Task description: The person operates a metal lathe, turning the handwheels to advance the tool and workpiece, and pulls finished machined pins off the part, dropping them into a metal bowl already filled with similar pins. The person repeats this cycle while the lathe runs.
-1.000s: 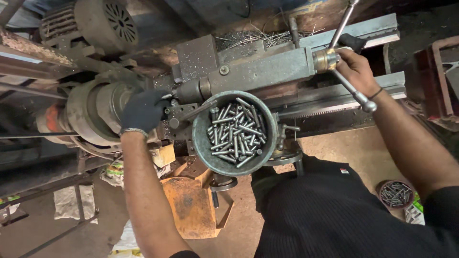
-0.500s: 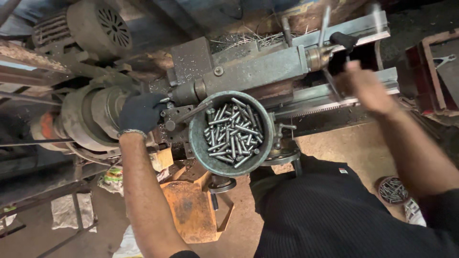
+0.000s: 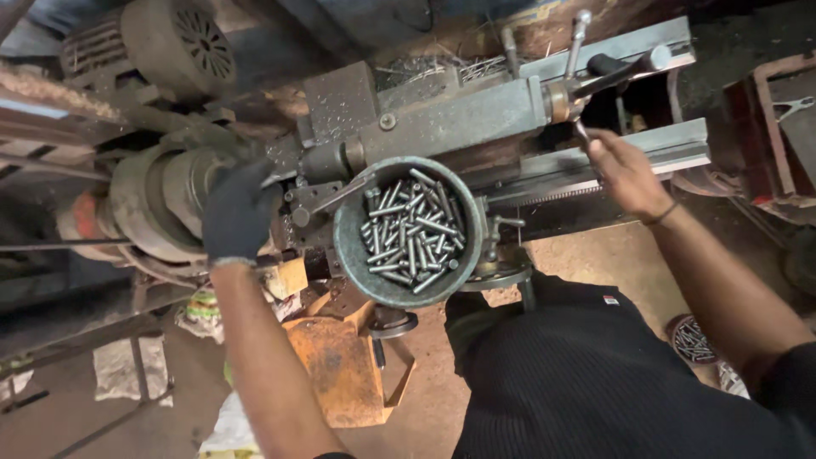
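Looking down from the head camera, an old grey lathe (image 3: 442, 127) is seen, with both arms stretched to it. The left hand (image 3: 236, 212) is covered by a dark glove and is laid on the round chuck (image 3: 161, 200) at the left side of the machine; its fingers are curled against the metal, but whether something is grasped there cannot be told. The right hand (image 3: 625, 170) is bare and is closed around the lower spoke of the handwheel lever (image 3: 586, 136) at the right end of the machine, the fingers wrapped on it. Between the two arms, just in front of the lathe body, a round green metal bowl (image 3: 353, 255) is placed, filled with short steel pins (image 3: 412, 234). Below the bowl, an orange rusty metal box (image 3: 340, 365) is seen on the dirt floor.
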`<state>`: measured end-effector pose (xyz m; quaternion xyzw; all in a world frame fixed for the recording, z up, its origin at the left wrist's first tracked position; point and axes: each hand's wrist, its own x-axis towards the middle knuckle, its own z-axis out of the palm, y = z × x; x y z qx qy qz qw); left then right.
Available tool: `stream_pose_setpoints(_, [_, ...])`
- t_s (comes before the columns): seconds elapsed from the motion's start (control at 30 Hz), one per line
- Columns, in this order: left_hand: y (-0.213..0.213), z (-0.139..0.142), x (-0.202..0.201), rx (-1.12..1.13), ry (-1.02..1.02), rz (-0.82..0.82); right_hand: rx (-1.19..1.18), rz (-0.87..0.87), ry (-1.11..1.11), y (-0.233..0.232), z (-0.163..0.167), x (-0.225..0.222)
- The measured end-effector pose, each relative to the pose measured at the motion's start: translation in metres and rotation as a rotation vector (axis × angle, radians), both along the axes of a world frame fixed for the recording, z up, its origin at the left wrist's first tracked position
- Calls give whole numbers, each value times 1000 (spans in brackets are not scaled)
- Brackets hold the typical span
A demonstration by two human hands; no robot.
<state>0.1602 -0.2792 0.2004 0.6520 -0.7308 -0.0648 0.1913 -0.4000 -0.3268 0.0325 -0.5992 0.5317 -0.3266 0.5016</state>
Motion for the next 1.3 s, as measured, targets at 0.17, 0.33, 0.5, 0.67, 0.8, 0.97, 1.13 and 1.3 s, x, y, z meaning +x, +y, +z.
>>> stream_pose_setpoints(0.17, [108, -55, -3, -108, 367, 575, 392, -99, -289, 3, -1, 12])
stream_pose_setpoints(0.33, [242, -180, -28, 309, -649, 474, 689, -251, -345, 7, 25, 10])
stream_pose_setpoints(0.5, [319, -255, -101, 340, 595, 907, 668, -197, -323, 6, 36, 14])
stream_pose_setpoints(0.67, [307, -270, -183, 79, 1847, 1438, 629, -158, -344, 3, 24, 12])
stream_pose_setpoints(0.8, [275, -289, -181, -97, 2028, 1385, 598, -133, -331, 2, 9, 8])
stream_pose_setpoints(0.97, [286, -259, -135, -101, 1126, 1318, 570, -101, -306, 0, 0, 4])
stream_pose_setpoints(1.13, [276, -209, -156, -81, 1119, 1643, 505, -83, -296, 3, -1, 4])
stream_pose_setpoints(1.3, [277, -197, -176, -159, 158, 1169, 503, -105, -311, 5, -5, 2])
